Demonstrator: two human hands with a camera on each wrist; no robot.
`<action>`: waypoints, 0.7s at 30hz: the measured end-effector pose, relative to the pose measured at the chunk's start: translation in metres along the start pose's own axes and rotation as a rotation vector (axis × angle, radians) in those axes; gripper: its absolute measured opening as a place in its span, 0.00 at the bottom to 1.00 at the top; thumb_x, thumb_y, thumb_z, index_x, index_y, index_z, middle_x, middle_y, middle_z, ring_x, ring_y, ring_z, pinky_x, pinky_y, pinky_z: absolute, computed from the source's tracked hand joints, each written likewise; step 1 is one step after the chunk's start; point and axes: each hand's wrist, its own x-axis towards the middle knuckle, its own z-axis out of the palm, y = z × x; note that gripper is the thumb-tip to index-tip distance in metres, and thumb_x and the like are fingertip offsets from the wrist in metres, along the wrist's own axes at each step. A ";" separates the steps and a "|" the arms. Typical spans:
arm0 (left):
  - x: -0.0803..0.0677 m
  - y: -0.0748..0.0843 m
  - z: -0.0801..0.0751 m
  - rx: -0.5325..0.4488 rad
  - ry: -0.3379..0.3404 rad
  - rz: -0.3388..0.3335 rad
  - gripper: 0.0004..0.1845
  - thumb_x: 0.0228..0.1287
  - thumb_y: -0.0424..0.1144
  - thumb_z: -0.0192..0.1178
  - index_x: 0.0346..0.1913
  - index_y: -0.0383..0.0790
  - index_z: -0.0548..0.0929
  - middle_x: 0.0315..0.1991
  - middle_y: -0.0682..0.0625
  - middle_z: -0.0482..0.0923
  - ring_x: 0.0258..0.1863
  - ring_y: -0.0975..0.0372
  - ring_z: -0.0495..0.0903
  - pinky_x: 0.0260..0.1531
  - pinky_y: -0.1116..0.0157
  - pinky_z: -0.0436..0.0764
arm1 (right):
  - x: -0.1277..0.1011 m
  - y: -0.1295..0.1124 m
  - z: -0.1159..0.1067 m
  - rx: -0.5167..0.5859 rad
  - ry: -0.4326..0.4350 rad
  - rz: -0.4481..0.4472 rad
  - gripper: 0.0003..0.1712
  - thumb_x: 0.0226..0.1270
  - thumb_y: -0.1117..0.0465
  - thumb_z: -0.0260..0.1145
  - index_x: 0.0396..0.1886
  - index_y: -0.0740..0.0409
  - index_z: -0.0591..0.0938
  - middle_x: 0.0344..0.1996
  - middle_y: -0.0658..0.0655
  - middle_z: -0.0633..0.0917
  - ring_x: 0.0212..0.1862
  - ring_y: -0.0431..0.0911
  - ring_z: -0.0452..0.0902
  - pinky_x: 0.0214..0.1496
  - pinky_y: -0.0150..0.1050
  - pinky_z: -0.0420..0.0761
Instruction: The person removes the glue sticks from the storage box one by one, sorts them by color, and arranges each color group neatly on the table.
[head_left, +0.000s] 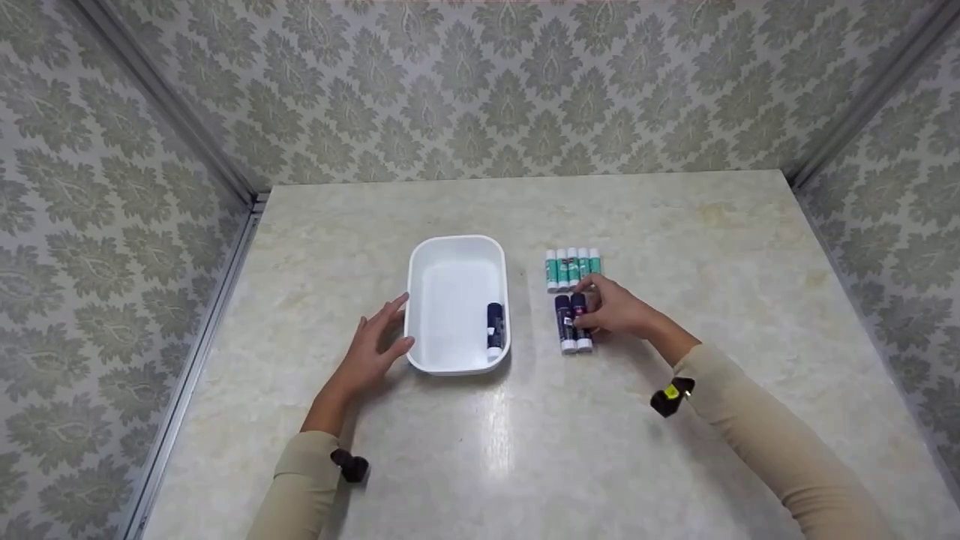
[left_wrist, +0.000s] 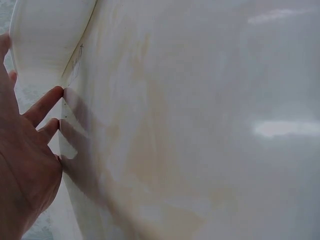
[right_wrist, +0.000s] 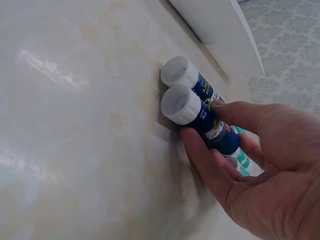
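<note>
Head view, right hand (head_left: 619,311) apparently pinching glue stick (head_left: 580,321)

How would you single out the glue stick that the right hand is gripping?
Start at the white plastic tub on the marble-look table. Right of it lie two dark blue glue sticks with white caps; the gripped glue stick is the right-hand one, pinched by the right hand, the other lying untouched beside it.

tray (head_left: 457,255) mid-table (head_left: 675,465) | one glue stick (head_left: 494,327) inside | stick pair (head_left: 573,324) right of tray | stick row (head_left: 572,268) behind pair
</note>
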 end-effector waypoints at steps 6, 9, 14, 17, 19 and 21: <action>0.001 -0.001 0.001 0.003 -0.005 -0.025 0.44 0.82 0.59 0.64 0.92 0.60 0.58 0.86 0.42 0.73 0.96 0.44 0.49 0.92 0.32 0.27 | 0.000 -0.003 0.001 -0.019 0.005 0.034 0.35 0.80 0.63 0.74 0.78 0.59 0.69 0.53 0.64 0.82 0.49 0.49 0.84 0.45 0.36 0.88; 0.001 -0.001 0.001 0.004 -0.006 -0.031 0.44 0.82 0.59 0.64 0.92 0.61 0.58 0.86 0.42 0.73 0.96 0.45 0.49 0.92 0.32 0.27 | -0.001 -0.003 0.001 -0.012 0.003 0.030 0.35 0.80 0.63 0.74 0.78 0.59 0.69 0.52 0.63 0.82 0.49 0.49 0.84 0.45 0.37 0.88; 0.000 -0.001 0.001 0.000 -0.003 -0.020 0.43 0.82 0.58 0.64 0.92 0.60 0.59 0.86 0.41 0.73 0.96 0.44 0.49 0.92 0.31 0.27 | -0.002 -0.005 -0.001 -0.011 -0.004 0.024 0.37 0.80 0.62 0.74 0.79 0.59 0.68 0.53 0.65 0.83 0.50 0.49 0.84 0.46 0.37 0.88; 0.000 -0.001 0.001 -0.004 -0.002 -0.009 0.43 0.82 0.56 0.65 0.92 0.60 0.59 0.85 0.41 0.74 0.95 0.44 0.50 0.92 0.31 0.27 | -0.003 -0.007 -0.003 -0.009 -0.002 0.026 0.36 0.80 0.62 0.75 0.79 0.59 0.68 0.54 0.65 0.83 0.49 0.49 0.85 0.46 0.38 0.89; 0.000 -0.002 0.000 -0.005 0.000 -0.001 0.43 0.82 0.56 0.65 0.92 0.60 0.59 0.85 0.41 0.74 0.95 0.43 0.51 0.91 0.30 0.27 | -0.003 -0.009 -0.006 0.008 -0.002 0.022 0.36 0.79 0.63 0.75 0.79 0.60 0.68 0.52 0.63 0.83 0.48 0.48 0.86 0.47 0.39 0.91; 0.000 -0.002 0.000 -0.004 -0.001 0.006 0.43 0.82 0.56 0.65 0.92 0.60 0.59 0.85 0.41 0.74 0.95 0.43 0.51 0.91 0.30 0.28 | -0.004 -0.012 -0.008 0.022 -0.004 0.013 0.35 0.79 0.64 0.75 0.78 0.62 0.69 0.49 0.61 0.82 0.45 0.48 0.88 0.48 0.41 0.93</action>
